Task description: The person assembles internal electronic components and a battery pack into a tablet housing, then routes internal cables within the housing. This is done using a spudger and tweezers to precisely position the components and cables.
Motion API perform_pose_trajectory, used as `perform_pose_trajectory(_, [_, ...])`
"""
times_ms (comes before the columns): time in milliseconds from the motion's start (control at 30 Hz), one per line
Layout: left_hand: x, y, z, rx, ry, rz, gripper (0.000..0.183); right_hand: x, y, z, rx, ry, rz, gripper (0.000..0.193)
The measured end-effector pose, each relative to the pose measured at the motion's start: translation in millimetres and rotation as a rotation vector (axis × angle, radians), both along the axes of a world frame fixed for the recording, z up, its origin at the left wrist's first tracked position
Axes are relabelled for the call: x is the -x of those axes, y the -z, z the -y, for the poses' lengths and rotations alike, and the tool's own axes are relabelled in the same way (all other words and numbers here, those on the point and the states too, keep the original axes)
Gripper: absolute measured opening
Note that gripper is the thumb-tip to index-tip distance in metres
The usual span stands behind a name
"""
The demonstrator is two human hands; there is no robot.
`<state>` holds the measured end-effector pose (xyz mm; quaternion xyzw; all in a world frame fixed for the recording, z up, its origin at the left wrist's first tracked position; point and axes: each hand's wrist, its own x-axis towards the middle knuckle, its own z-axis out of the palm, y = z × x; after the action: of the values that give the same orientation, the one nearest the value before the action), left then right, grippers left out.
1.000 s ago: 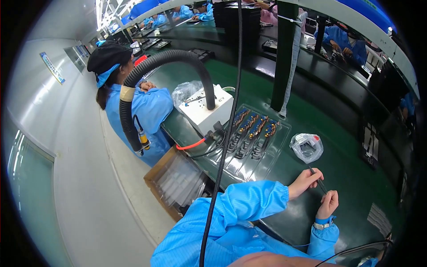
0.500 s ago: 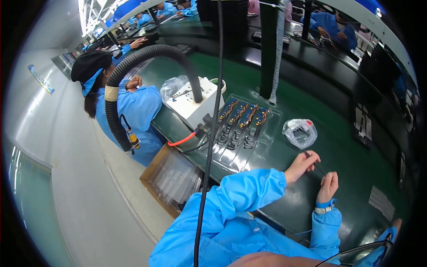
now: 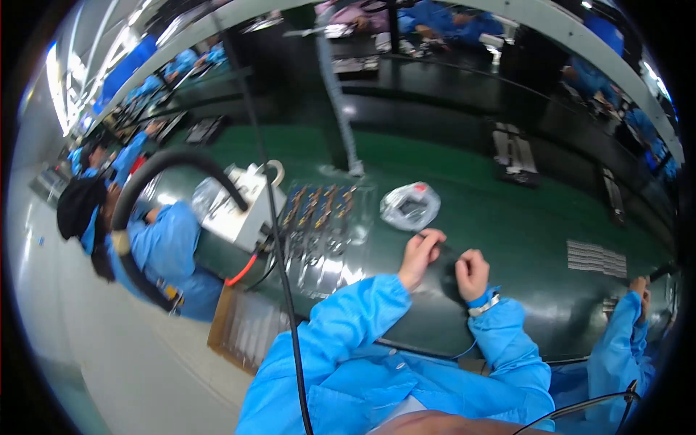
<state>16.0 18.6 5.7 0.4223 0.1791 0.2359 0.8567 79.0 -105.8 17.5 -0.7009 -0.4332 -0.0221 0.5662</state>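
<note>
My left hand (image 3: 419,259) is closed in a pinch above the green work surface, with one end of a thin black cable (image 3: 447,249) in its fingers. The cable stretches, blurred, toward my right hand (image 3: 473,275), whose fingers are also closed at its other end. A strap with a cord sits on my right wrist. Just beyond my left hand lies a clear plastic bag (image 3: 410,207) with dark small parts inside. Further left, a clear tray (image 3: 359,228) holds several black cables (image 3: 319,206) with blue and gold-coloured ends.
A white box (image 3: 245,217) with a black flexible hose (image 3: 156,163) stands left of the tray. Below it is a cardboard box (image 3: 233,322) of clear plastic pieces. A strip-patterned sheet (image 3: 596,259) lies to the right. Co-workers sit at both sides, one sleeve (image 3: 612,344) near my right.
My view has swung to the right, so the bench things appear further left and more of a co-worker's arm shows at right. Both hands keep the cable between them.
</note>
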Motion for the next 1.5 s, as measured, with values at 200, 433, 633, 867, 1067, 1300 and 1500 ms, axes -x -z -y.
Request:
perform_pose_trajectory(200, [18.5, 2.2, 8.9, 0.114, -0.056, -0.121, 0.017, 9.6, 9.7, 8.6, 0.074, -0.069, 0.064, 0.005])
perform_pose_trajectory(433, [34.5, 2.1, 23.0, 0.094, -0.031, -0.179, 0.02, 19.2, 9.1, 17.1, -0.012, -0.162, -0.042, 0.006])
perform_pose_trajectory(633, [31.6, -2.2, 23.0, -0.108, -0.006, -0.083, 0.029, 16.7, 1.6, 14.9, -0.063, -0.155, 0.141, 0.01])
perform_pose_trajectory(867, [14.8, -9.6, 10.7, -0.2, -0.112, 0.005, 0.027, 16.9, -1.3, 8.4, -0.048, -0.073, 0.04, 0.007])
perform_pose_trajectory(1067, [18.3, -11.2, 8.9, -0.204, -0.109, 0.075, 0.026, 21.9, -5.7, 8.8, -0.004, 0.033, 0.05, 0.005])
perform_pose_trajectory(1300, [14.8, -10.4, 15.5, -0.111, -0.036, 0.027, 0.03, 15.4, -7.4, 10.4, -0.011, 0.069, 0.031, 0.007])
perform_pose_trajectory(1500, [20.5, -15.5, 14.1, -0.106, 0.004, -0.019, 0.028, 14.8, -8.1, 7.1, 0.015, 0.044, -0.007, 0.007])
